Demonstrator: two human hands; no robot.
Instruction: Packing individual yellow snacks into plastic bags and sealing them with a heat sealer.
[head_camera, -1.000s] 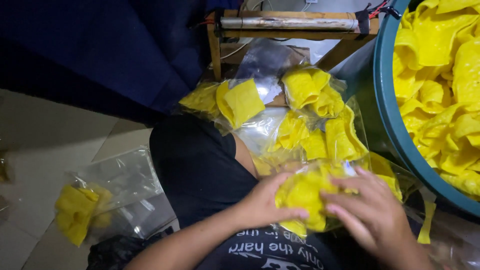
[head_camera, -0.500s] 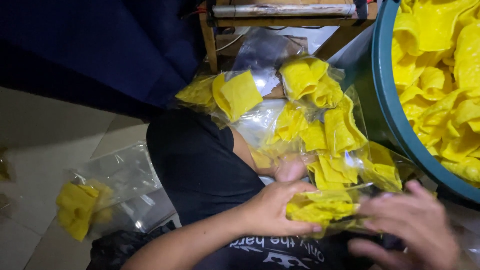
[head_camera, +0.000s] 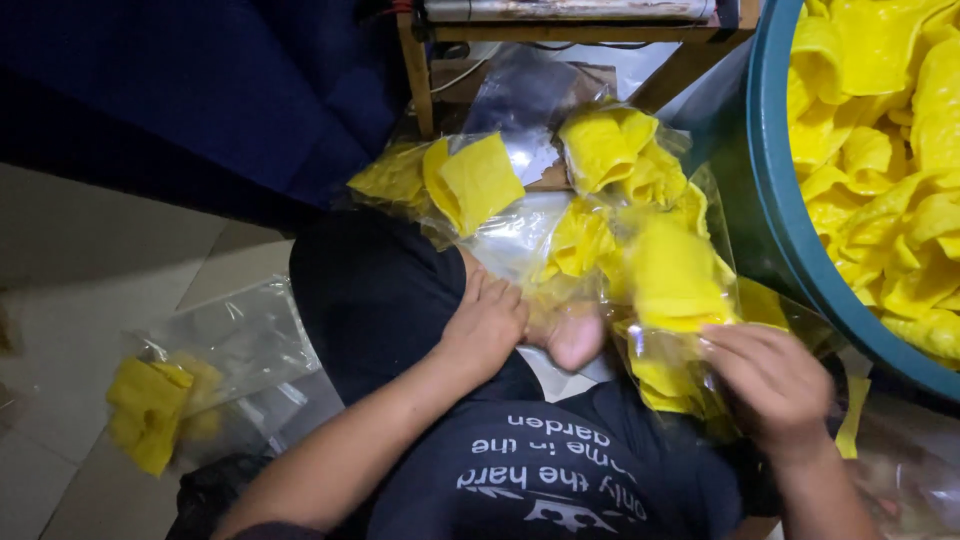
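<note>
Gripping clear plastic bag of yellow crisp wafers (head_camera: 672, 300) at lower edge, right hand (head_camera: 770, 385) closed on film. Left hand (head_camera: 487, 325) loosely curled, empty, on knee. Probably light, slippery, brittle contents; best held by the film

1. Only one view is given, taken from a camera worn on the head.
2. It is aimed steeply down over the lap, at close range; the left hand (head_camera: 487, 325) and right hand (head_camera: 768, 383) are seen from above.
3. The shirt print is seen upside down.
4. The basin (head_camera: 775, 200) is cut off at the right edge, the wooden frame (head_camera: 420, 70) at the top.
</note>
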